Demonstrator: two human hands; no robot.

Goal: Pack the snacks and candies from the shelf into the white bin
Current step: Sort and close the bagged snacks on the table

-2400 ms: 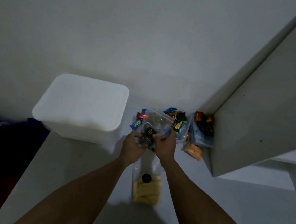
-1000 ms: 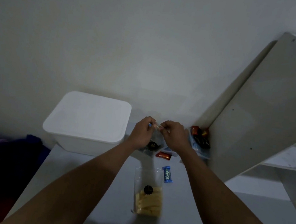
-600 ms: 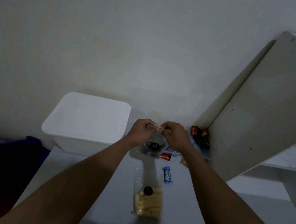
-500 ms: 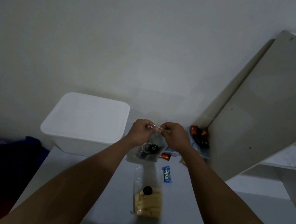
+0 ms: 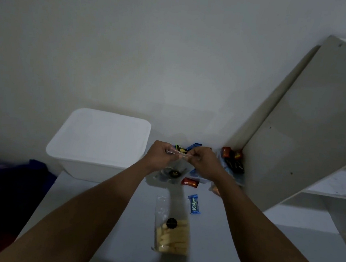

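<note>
My left hand (image 5: 161, 154) and my right hand (image 5: 202, 161) pinch the top edge of a clear plastic bag (image 5: 173, 169) between them, and the bag hangs down with dark round pieces inside. The white bin (image 5: 101, 143) stands to the left with its lid on. On the shelf surface lie a red wrapped candy (image 5: 189, 182), a blue Kalpa bar (image 5: 194, 204) and a clear bag of yellow sticks (image 5: 171, 234). More wrapped candies (image 5: 231, 159) sit in the corner behind my right hand.
A tilted beige shelf panel (image 5: 307, 127) rises on the right, with white shelves (image 5: 335, 186) behind it. The pale wall (image 5: 154, 55) closes the back. Dark cloth (image 5: 4, 180) lies left of the shelf edge.
Both hands lifted the clear bag off the shelf and now hold its top edge stretched between them. A red candy and a blue bar came to lie on the shelf.
</note>
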